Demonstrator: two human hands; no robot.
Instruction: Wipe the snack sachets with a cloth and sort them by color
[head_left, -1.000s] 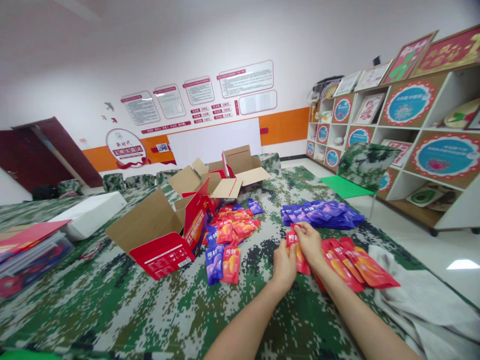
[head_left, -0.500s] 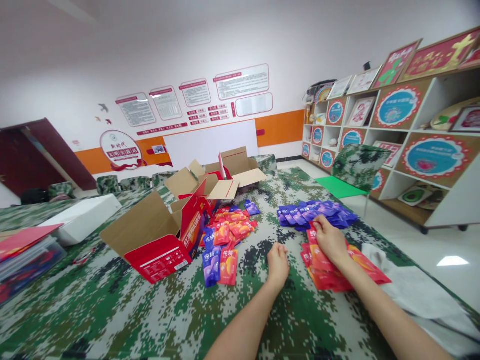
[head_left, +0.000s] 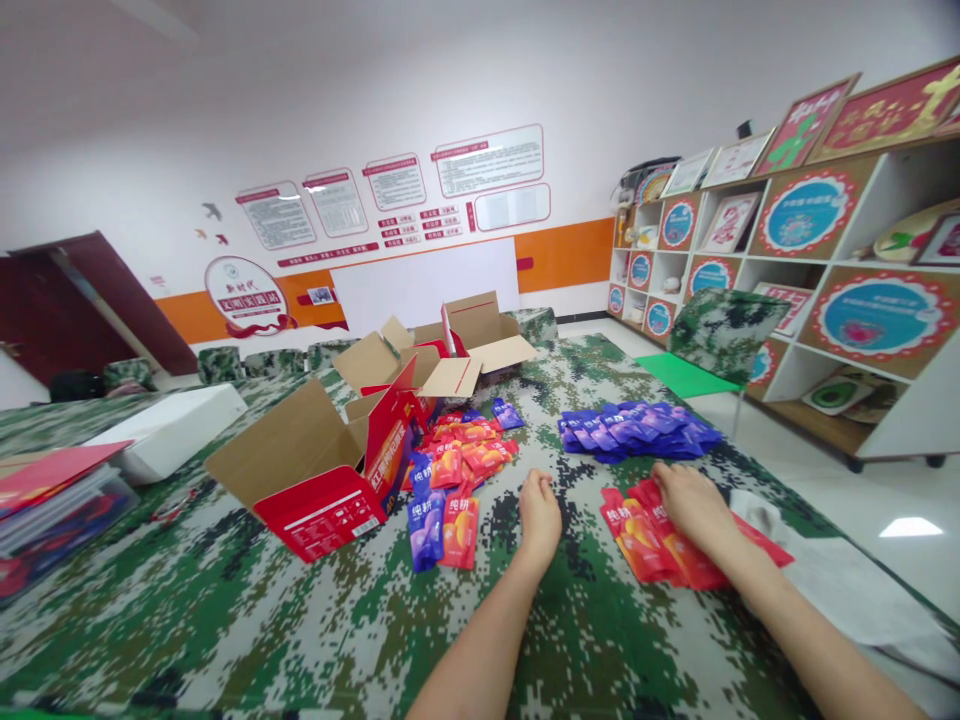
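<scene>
My right hand is over a fanned row of red pouches, its bent fingers closed on the top of one red pouch. Part of that row is hidden under the hand. My left hand hovers over the table with its fingers curled together and nothing visible in them. To its left is a loose pile of red pouches and purple pouches. Beyond my right hand lies an overlapping row of purple pouches.
Opened red cartons with raised flaps stand left of the loose pile. A white box and a clear bin are farther left. Crumpled white material lies at the right edge of the camouflage tablecloth.
My right hand has moved slightly right and down, and the red pouch it held raised now lies lower among the others. My left hand has shifted left, toward the loose pile.
</scene>
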